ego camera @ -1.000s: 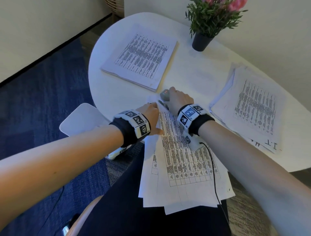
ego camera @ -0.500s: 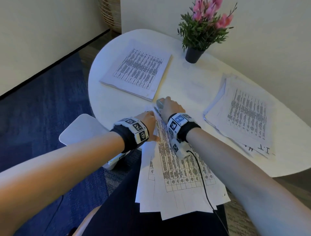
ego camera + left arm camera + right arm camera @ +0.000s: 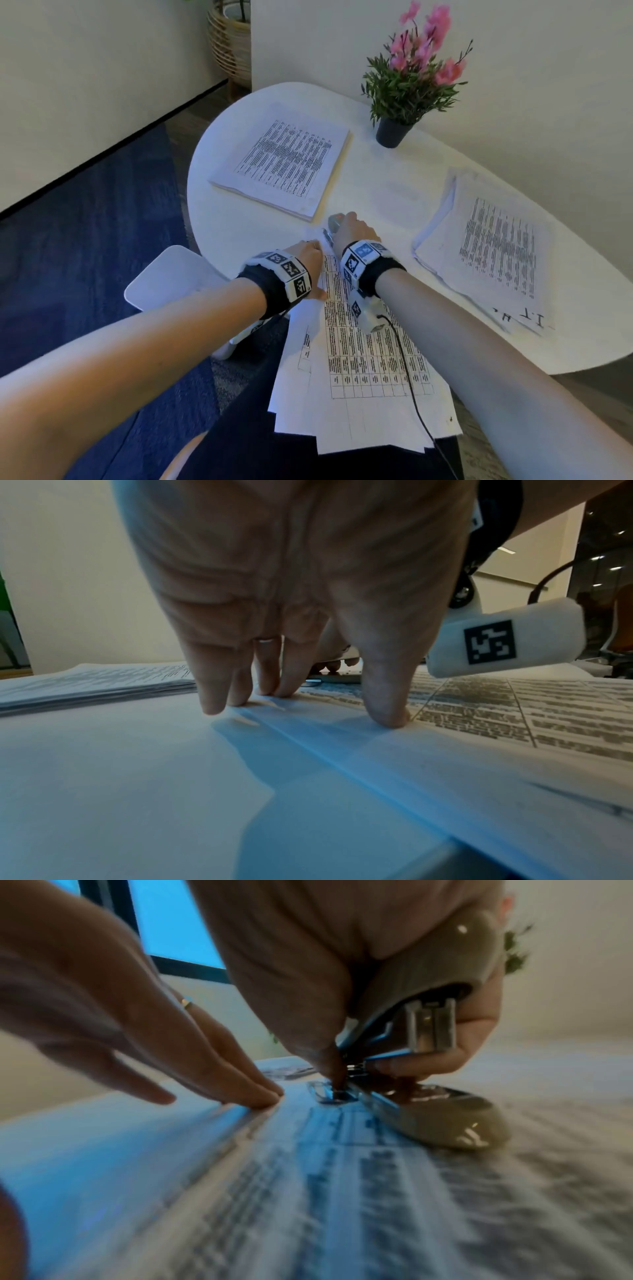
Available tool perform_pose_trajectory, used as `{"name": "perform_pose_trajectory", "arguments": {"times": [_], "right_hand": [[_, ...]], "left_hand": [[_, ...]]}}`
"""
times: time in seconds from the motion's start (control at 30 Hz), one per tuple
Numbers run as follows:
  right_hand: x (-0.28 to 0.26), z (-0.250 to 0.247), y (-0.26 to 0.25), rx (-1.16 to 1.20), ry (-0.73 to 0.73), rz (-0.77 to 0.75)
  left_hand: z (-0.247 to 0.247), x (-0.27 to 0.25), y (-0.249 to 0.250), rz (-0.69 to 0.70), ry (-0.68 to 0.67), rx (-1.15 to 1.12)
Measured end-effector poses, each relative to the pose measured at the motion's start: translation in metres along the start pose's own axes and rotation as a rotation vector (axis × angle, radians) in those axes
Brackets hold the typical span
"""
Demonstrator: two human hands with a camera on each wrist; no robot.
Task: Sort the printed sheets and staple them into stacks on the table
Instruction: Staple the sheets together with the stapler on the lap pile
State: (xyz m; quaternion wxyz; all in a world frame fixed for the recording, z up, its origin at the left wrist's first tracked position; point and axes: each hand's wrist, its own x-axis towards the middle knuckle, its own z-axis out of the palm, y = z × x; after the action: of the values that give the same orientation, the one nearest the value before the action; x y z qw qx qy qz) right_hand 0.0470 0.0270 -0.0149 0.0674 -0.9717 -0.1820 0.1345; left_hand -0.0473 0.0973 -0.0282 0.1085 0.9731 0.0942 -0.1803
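A loose set of printed sheets (image 3: 359, 363) hangs over the table's near edge onto my lap. My left hand (image 3: 306, 253) presses straight fingers (image 3: 219, 696) on the sheets' top left edge. My right hand (image 3: 352, 229) grips a grey stapler (image 3: 438, 988) whose base (image 3: 445, 1118) lies on the top sheet, its nose at the upper corner. In the head view only the stapler's tip (image 3: 335, 219) shows past the knuckles. A neat stack of printed sheets (image 3: 284, 164) lies at the far left, a rougher pile (image 3: 493, 250) at the right.
A potted plant with pink flowers (image 3: 407, 89) stands at the back of the white oval table (image 3: 376, 181). A white chair (image 3: 171, 277) sits left of my lap. A wicker basket (image 3: 229, 44) stands by the far wall. A cable (image 3: 411, 387) trails from my right wrist.
The head camera has tilted up, so more of the plant and wall shows. Both hands stay in place at the top of the sheets.
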Motion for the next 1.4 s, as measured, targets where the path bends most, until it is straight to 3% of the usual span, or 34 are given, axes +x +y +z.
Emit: {"name": "perform_pose_trajectory", "arguments": {"times": [0.1, 0.27, 0.4, 0.5, 0.67, 0.87, 1.0, 1.2, 1.4], "right_hand": [[0.006, -0.005, -0.007, 0.106, -0.029, 0.076], [0.02, -0.016, -0.004, 0.135, -0.04, 0.071], [0.012, -0.034, 0.013, 0.138, -0.137, -0.042], [-0.015, -0.045, 0.03, 0.175, -0.206, -0.181], [-0.057, -0.063, 0.044, 0.269, -0.299, -0.287], [-0.07, -0.065, 0.04, 0.237, -0.275, -0.375], [-0.073, -0.057, 0.039, 0.148, -0.219, -0.467], [-0.072, -0.046, 0.045, 0.085, -0.219, -0.504], [-0.069, -0.035, 0.057, 0.029, -0.252, -0.492]], "left_hand": [[-0.001, -0.001, 0.0, 0.004, 0.006, 0.0], [0.002, -0.004, 0.0, 0.009, 0.011, -0.001], [-0.009, -0.008, -0.001, 0.028, -0.017, -0.046], [-0.02, -0.013, -0.004, -0.021, 0.034, -0.243], [-0.032, -0.025, -0.009, -0.098, 0.083, -0.847], [-0.03, -0.016, -0.002, -0.099, 0.075, -0.833], [-0.029, -0.019, 0.005, -0.127, -0.001, -1.064], [-0.023, -0.016, 0.0, -0.158, -0.072, -1.194], [-0.019, -0.024, -0.027, -0.212, -0.041, -1.349]]}}
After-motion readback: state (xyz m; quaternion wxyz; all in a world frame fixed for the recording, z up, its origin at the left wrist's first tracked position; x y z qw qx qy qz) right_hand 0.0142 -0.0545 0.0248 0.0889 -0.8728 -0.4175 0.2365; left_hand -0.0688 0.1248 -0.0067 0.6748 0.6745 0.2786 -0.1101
